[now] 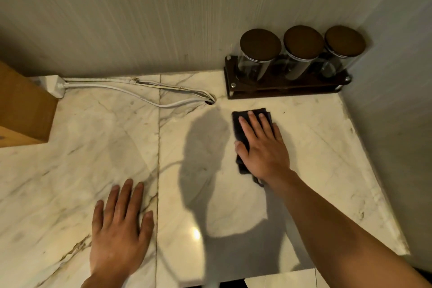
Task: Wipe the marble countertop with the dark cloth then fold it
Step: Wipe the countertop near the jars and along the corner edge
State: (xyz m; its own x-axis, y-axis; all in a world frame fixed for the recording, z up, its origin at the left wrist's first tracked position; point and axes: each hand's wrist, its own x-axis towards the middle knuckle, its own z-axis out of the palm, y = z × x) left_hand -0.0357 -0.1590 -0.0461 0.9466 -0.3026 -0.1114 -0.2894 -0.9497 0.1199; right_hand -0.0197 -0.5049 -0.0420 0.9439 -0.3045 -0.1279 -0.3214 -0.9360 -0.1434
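A dark cloth (240,131), folded into a narrow rectangle, lies flat on the white marble countertop (105,138) at the right of centre. My right hand (261,147) presses down on it with the fingers spread, covering most of it; a small loop of the cloth shows by my wrist. My left hand (119,227) rests flat on the marble near the front left, palm down, fingers apart, holding nothing.
A dark wooden rack (280,88) with three lidded glass jars (259,54) stands against the back wall just beyond the cloth. White cables (140,91) run from a power strip (55,85) into a countertop hole. A wooden box (23,110) sits far left. A wall bounds the right side.
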